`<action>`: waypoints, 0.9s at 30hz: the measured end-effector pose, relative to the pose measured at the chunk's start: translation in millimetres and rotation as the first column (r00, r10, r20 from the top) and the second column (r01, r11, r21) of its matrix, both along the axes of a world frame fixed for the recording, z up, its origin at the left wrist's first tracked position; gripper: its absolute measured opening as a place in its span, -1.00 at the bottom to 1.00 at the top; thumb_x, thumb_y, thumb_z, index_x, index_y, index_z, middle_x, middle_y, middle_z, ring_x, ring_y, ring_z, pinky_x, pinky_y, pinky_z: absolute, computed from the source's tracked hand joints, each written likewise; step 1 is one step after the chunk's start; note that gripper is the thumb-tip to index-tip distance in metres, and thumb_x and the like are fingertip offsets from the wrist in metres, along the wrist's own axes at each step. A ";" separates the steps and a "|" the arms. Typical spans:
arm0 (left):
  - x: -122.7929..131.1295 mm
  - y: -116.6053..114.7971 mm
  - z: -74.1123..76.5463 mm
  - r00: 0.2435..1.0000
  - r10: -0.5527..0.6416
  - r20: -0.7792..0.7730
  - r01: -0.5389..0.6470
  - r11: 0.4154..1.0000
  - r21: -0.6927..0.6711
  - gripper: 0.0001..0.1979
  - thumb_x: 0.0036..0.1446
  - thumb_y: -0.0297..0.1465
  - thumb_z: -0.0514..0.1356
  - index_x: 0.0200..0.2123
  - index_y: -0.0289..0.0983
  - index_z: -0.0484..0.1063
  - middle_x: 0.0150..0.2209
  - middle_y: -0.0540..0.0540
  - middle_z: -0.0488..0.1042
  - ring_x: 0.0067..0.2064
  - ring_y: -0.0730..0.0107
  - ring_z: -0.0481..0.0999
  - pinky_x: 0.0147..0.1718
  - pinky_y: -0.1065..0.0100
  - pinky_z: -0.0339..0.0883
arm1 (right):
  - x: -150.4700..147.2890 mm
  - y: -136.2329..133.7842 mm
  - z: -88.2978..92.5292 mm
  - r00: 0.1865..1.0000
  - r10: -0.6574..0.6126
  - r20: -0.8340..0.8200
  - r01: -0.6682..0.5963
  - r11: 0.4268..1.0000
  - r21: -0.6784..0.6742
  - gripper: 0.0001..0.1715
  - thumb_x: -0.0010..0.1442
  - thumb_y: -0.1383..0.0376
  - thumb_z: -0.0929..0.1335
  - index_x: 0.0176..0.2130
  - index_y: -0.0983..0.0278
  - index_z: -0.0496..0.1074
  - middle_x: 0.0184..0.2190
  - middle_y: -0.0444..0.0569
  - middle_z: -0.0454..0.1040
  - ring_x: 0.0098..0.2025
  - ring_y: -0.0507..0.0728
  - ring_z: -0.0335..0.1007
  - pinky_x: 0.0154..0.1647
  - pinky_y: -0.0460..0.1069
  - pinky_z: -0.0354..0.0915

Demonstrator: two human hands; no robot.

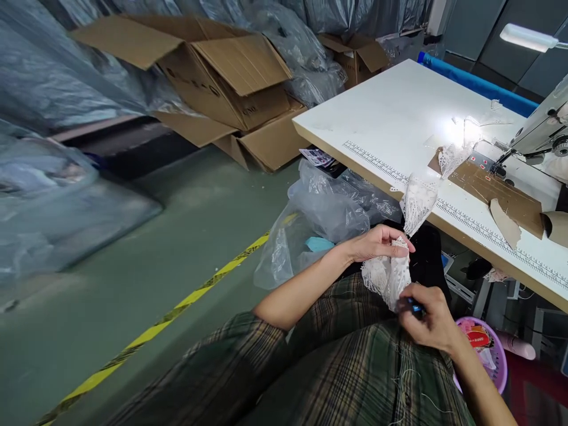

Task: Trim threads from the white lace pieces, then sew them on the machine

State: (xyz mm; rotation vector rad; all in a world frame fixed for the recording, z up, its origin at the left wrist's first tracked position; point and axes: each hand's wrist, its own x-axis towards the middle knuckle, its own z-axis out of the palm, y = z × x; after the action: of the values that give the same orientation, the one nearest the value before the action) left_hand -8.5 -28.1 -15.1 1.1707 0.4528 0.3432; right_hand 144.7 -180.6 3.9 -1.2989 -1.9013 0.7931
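White lace (400, 278) hangs over my lap, pinched near its upper end between the thumb and fingers of my left hand (384, 244). Just below, my right hand (428, 316) is closed around a small blue-and-dark tool (415, 305), mostly hidden by the fingers; its kind is unclear. That hand is right at the lower edge of the lace. More lace pieces (419, 201) run in a string from my left hand up over the table edge. They lead toward the sewing machine (536, 139), where a lamp lights the needle area.
The white sewing table (377, 112) has a printed ruler along its front edge. Brown card (492, 186) lies by the machine. A pink basket (501, 370) stands under the table at right. Plastic bags (328, 201) and an open carton (231, 77) are on the left.
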 end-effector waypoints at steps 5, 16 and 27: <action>-6.2 -0.7 9.8 0.996 0.064 -0.054 -0.055 0.986 0.160 -0.55 -0.06 -0.10 0.42 -0.25 -0.36 0.59 -0.33 -0.11 0.58 -0.32 0.45 0.50 -0.30 0.43 0.34 | 20.0 21.4 -0.7 0.930 -0.317 -0.189 0.278 0.938 -0.206 -0.56 0.30 0.02 0.20 -0.25 0.27 0.46 -0.52 -0.13 0.37 -0.53 0.01 0.20 -0.52 -0.08 0.14; -5.7 1.0 13.0 0.996 0.025 -0.085 0.000 0.959 0.284 -0.63 0.07 -0.13 0.33 -0.29 -0.37 0.58 -0.34 -0.09 0.59 -0.32 0.45 0.50 -0.32 0.45 0.33 | 16.9 61.6 -2.3 0.959 -0.274 -0.071 0.252 0.940 -0.230 -0.31 0.27 -0.23 0.13 -0.51 0.25 0.26 -0.61 -0.19 0.14 -0.53 -0.01 0.00 -0.52 -0.08 0.01; -8.4 3.8 21.2 0.998 -0.001 -0.060 0.018 0.962 0.273 -0.67 0.07 -0.17 0.34 -0.32 -0.37 0.59 -0.35 -0.08 0.59 -0.32 0.46 0.51 -0.31 0.47 0.34 | 20.4 56.5 1.5 0.975 -0.220 -0.021 0.210 0.954 -0.215 -0.40 0.33 -0.13 0.11 -0.42 0.25 0.31 -0.57 -0.17 0.20 -0.51 0.00 0.07 -0.49 -0.08 0.05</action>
State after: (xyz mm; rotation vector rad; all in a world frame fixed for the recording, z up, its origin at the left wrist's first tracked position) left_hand -17.0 -24.3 6.1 1.4546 0.4612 0.3716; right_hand 165.1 -124.1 5.4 -1.5736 -1.6387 0.9203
